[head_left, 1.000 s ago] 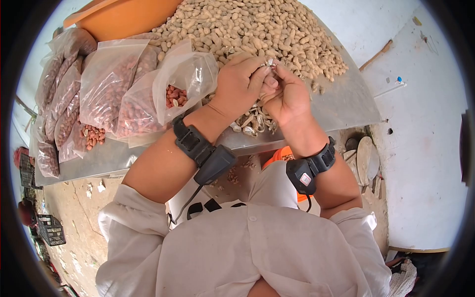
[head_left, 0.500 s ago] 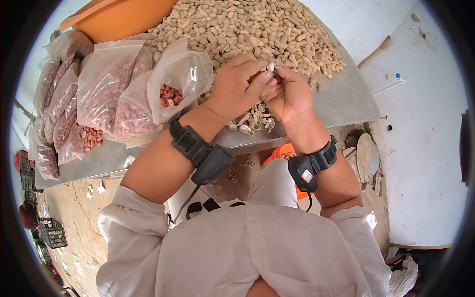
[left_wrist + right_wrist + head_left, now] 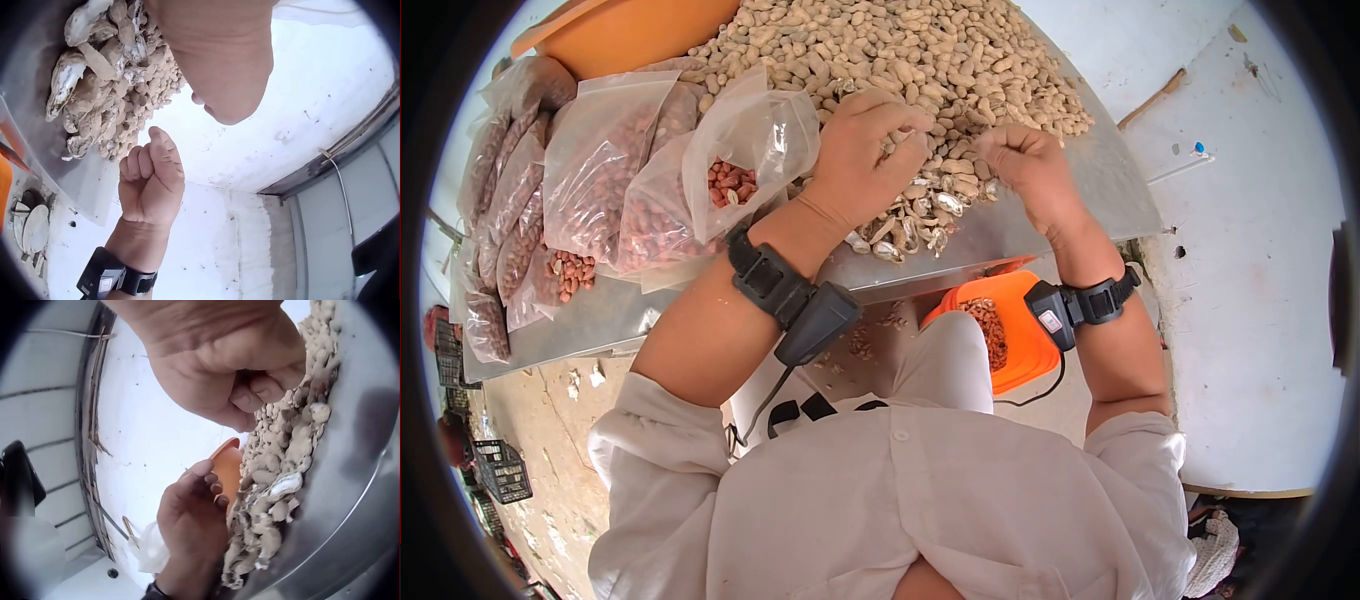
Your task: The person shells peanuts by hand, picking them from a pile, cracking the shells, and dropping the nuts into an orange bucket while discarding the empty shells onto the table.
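Observation:
My left hand (image 3: 865, 150) hovers over the near edge of a heap of unshelled peanuts (image 3: 900, 60), fingers loosely bent and thumb held apart. Nothing shows between its thumb and fingers. To the right, my right hand (image 3: 1032, 172) is raised by the heap's near right side, its fingers curled into the palm. In the left wrist view the thumb of that right hand (image 3: 153, 181) lies along the bent forefinger; the inside of the palm is hidden. Broken peanut shells (image 3: 910, 225) lie below and between the hands, some showing white insides.
Clear bags of red peanut kernels (image 3: 610, 170) stand left on the metal table (image 3: 1120, 195), one bag (image 3: 750, 150) open-mouthed. Behind them is an orange basin (image 3: 630, 35). Below the table edge, an orange bucket (image 3: 1025, 325) holds kernels. A white wall (image 3: 1250, 300) rises at right.
My hands were together over a cracked peanut shell; now they are apart. The right hand has moved right and its fingers have curled in. More of the orange bucket shows.

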`<state>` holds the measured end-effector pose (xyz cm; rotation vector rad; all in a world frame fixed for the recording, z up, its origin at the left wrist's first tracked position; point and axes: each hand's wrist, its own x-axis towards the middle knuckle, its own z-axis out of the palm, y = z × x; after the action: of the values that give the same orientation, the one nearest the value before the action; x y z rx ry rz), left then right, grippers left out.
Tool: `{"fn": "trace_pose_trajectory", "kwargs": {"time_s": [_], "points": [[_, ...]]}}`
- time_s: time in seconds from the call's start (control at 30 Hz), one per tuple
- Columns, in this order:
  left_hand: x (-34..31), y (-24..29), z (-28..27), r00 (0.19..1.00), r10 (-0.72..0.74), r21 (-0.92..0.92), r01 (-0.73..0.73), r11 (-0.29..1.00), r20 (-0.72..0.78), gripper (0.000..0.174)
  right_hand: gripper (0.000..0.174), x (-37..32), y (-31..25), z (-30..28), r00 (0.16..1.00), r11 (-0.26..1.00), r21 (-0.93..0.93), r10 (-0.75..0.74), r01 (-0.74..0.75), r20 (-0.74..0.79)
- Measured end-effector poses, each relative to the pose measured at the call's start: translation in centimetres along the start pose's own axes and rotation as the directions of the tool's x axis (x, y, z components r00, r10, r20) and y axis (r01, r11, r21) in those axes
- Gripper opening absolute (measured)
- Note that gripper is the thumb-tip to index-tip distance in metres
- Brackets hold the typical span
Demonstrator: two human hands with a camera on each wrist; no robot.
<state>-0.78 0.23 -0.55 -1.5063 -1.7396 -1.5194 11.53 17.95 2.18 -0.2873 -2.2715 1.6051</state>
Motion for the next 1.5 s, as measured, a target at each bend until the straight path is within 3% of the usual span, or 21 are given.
{"fn": "trace_pose_trajectory", "kwargs": {"time_s": [0.07,0.13,0.23,0.33,0.53,0.73,0.83,0.93,1.07,1.23,1.33,1.43,1.5], "points": [[0.0,0.1,0.1,0.999,-0.032,-0.01,0.032,0.999,0.012,0.015,0.012,-0.4,0.3,-0.3,0.993,0.943,-0.316,-0.09,0.108,0.071],[-0.1,0.1,0.1,0.999,-0.044,-0.011,0.044,0.999,0.025,0.016,0.014,-1.0,0.1,-0.6,0.976,0.767,-0.61,-0.097,0.199,0.196],[-0.1,0.1,0.3,0.999,-0.029,-0.021,0.029,0.999,0.014,0.017,0.017,-1.8,0.2,0.5,0.972,0.613,-0.757,-0.19,0.226,0.137],[0.0,0.5,0.2,0.999,-0.043,-0.036,0.043,0.998,0.014,0.018,0.017,-1.8,-0.6,1.0,0.992,0.585,-0.801,-0.074,0.126,0.102],[-0.2,0.5,0.4,0.997,-0.074,-0.027,0.074,0.997,0.016,0.018,0.017,-1.6,0.6,0.8,0.972,0.613,-0.757,-0.191,0.226,0.135],[-0.2,0.5,0.5,0.998,-0.066,-0.053,0.066,0.996,0.008,0.018,0.013,-1.5,0.0,0.6,0.994,0.624,-0.774,-0.048,0.108,0.1],[-0.2,0.6,0.4,0.997,-0.08,-0.05,0.081,0.995,0.022,0.019,0.011,-1.5,0.2,0.6,0.99,0.613,-0.777,-0.085,0.143,0.115],[-0.2,0.5,0.5,0.997,-0.072,-0.043,0.072,0.996,0.017,0.019,0.011,-1.4,0.2,0.5,0.988,0.704,-0.693,-0.087,0.153,0.129],[-0.3,0.7,0.4,0.987,-0.151,-0.101,0.156,0.983,0.056,0.019,0.01,-1.3,0.6,0.6,0.995,0.893,-0.444,-0.038,0.078,0.097],[-0.2,1.1,0.6,0.96,-0.202,-0.295,0.254,0.921,0.194,0.022,0.009,-1.4,-0.1,1.4,0.979,0.949,-0.245,-0.18,0.198,0.093],[0.1,1.4,0.2,0.921,-0.248,-0.344,0.347,0.872,0.301,0.022,0.01,-1.7,-1.3,2.5,0.964,0.966,-0.02,-0.257,0.259,0.064],[0.1,0.8,0.4,0.946,-0.234,-0.441,0.313,0.841,0.225,0.02,0.011,-1.2,-0.8,3.3,0.955,0.953,0.075,-0.297,0.295,0.019],[0.2,1.2,0.1,0.917,-0.302,-0.527,0.397,0.751,0.26,0.02,0.012,-0.9,-0.3,3.4,0.964,0.956,0.133,-0.265,0.26,0.019]]}}
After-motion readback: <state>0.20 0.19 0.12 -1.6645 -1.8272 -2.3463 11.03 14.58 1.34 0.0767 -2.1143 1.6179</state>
